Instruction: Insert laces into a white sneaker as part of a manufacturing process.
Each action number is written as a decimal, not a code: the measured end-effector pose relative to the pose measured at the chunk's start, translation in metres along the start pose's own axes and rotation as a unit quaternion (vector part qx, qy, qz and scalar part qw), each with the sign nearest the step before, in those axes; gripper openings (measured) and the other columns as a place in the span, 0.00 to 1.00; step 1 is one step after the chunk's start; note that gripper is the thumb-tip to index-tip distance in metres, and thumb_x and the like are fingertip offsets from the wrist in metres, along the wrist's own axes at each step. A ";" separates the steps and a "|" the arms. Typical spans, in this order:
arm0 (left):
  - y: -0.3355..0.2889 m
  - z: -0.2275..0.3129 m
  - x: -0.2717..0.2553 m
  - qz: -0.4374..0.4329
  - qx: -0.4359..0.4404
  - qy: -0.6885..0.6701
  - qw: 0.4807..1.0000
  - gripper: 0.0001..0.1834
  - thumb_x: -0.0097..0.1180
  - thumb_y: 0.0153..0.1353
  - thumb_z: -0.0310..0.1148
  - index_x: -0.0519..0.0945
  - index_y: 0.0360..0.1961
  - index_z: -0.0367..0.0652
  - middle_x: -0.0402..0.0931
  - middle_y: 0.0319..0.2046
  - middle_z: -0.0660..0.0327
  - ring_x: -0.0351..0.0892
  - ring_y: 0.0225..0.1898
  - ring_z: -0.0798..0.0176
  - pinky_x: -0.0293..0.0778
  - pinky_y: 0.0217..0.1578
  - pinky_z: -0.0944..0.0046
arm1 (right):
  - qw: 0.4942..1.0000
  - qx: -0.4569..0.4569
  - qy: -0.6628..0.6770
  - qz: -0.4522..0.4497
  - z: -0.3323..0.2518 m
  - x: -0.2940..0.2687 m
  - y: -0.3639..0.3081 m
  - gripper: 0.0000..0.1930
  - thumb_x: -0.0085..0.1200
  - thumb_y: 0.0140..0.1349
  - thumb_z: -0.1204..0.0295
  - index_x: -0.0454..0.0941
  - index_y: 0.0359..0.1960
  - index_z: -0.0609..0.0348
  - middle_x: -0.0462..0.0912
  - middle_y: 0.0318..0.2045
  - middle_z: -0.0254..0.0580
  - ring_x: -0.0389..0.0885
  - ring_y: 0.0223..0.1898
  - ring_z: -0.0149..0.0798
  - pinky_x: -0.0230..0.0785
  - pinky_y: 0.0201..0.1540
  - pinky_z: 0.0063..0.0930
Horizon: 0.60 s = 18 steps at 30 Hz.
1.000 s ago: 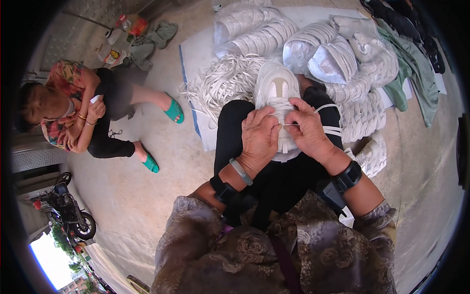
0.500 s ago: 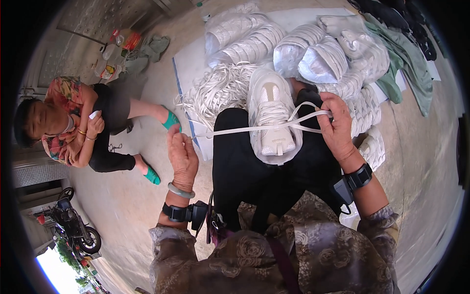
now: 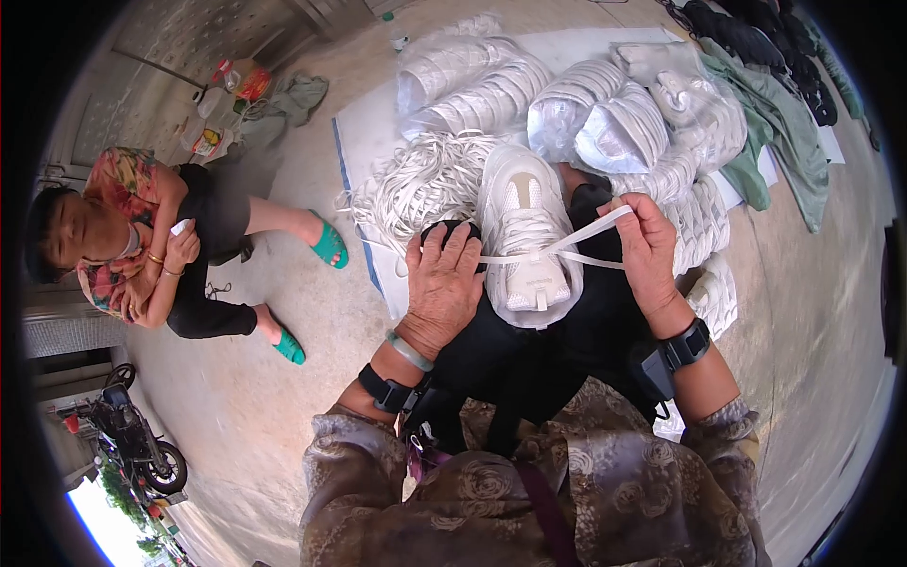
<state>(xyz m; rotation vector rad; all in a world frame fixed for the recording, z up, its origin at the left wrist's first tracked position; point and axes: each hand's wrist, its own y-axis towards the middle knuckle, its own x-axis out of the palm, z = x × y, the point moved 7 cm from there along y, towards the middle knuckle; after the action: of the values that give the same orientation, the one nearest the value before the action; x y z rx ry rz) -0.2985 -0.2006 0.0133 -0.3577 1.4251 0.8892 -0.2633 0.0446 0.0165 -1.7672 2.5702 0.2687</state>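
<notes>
A white sneaker rests between my black-trousered knees, its tongue end toward me. Its white laces cross in a knot low on the tongue. My right hand pinches a lace loop drawn out to the right, with strands running back to the knot. Over my left knee, back upward, lies my left hand; a lace strand runs from the knot into its thumb side. The fingers are bent over the knee, and the grip itself is hidden beneath the hand.
Beyond my left knee is a heap of loose white laces. Bundles of white shoe parts in clear plastic cover a pale sheet. A green cloth lies at right. Another person sits at left; a motorbike stands behind.
My left hand has come in from the far left to my left knee, shortening the visible lace strand. My right hand keeps its lace loop, shifted slightly.
</notes>
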 end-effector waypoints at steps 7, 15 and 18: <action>-0.001 -0.008 -0.001 -0.009 0.077 0.055 0.995 0.06 0.58 0.48 0.28 0.79 0.30 0.43 0.76 0.45 0.60 0.71 0.52 0.54 0.57 0.58 0.41 | 0.998 0.018 0.033 -0.044 0.004 0.014 -0.004 0.07 0.49 0.67 0.73 0.74 0.40 0.65 0.80 0.33 0.34 0.75 0.36 0.23 0.68 0.42 0.19; -0.106 -0.170 -0.063 -0.112 -0.190 0.238 0.946 0.03 0.55 0.51 0.30 0.80 0.27 0.45 0.77 0.39 0.63 0.73 0.44 0.55 0.60 0.52 0.45 | 0.951 -0.133 -0.254 -0.116 -0.017 0.039 -0.025 0.10 0.57 0.54 0.70 0.77 0.36 0.62 0.76 0.26 0.47 0.78 0.27 0.47 0.71 0.30 0.34; -0.131 -0.170 -0.055 -0.129 -0.164 0.214 0.954 0.03 0.56 0.51 0.31 0.79 0.27 0.46 0.77 0.39 0.64 0.73 0.43 0.55 0.61 0.50 0.48 | 0.918 -0.172 -0.327 -0.146 -0.021 0.029 -0.028 0.08 0.56 0.55 0.70 0.77 0.34 0.60 0.75 0.23 0.44 0.78 0.27 0.48 0.70 0.29 0.36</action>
<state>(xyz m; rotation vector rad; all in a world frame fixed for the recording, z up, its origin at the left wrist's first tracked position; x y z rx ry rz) -0.3193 -0.4206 0.0000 -1.0168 1.5740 0.8636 -0.2455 0.0047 0.0300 -1.7174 1.8413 1.1343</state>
